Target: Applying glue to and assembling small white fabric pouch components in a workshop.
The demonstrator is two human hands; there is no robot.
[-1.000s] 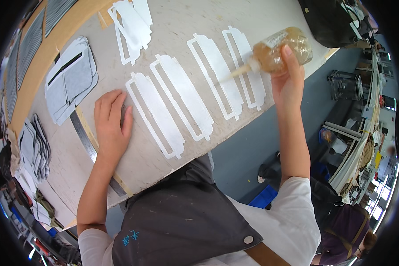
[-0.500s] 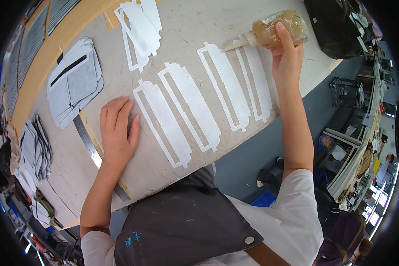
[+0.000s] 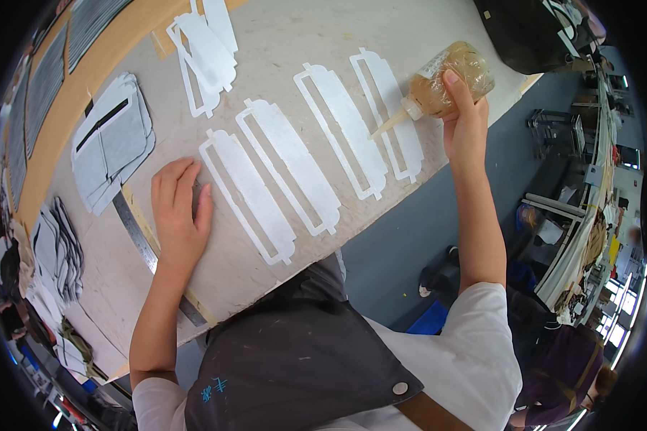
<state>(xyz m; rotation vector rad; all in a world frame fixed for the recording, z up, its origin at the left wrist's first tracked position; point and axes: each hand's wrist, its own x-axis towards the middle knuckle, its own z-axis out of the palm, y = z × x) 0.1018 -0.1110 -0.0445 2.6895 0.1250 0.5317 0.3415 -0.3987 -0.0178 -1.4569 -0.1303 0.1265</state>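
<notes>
My right hand [image 3: 466,136] grips a clear squeeze bottle [image 3: 473,63] of amber-brown liquid, tilted with its long nozzle pointing down and left. The nozzle tip is at the right edge of a white slotted cut-out piece [image 3: 352,136]; whether it touches cannot be told. Another white piece [image 3: 397,108] lies partly behind the nozzle. Two more slotted pieces, a middle one [image 3: 298,172] and a left one [image 3: 255,201], lie slanted alongside. My left hand [image 3: 176,212] rests on the table with fingers loosely bent and thumb apart, holding nothing, just left of the leftmost piece.
Overlapping white cut-outs [image 3: 207,61] lie at the far side. Grey panels with a black slot [image 3: 115,136] are stacked at left, near a metal ruler [image 3: 138,233] and more grey pieces [image 3: 54,251]. A black bag [image 3: 528,39] sits at the far right corner.
The bottle's nozzle has moved down along the right edge of the third white piece, toward me. My left hand stays resting on the table. The whole view has shifted slightly.
</notes>
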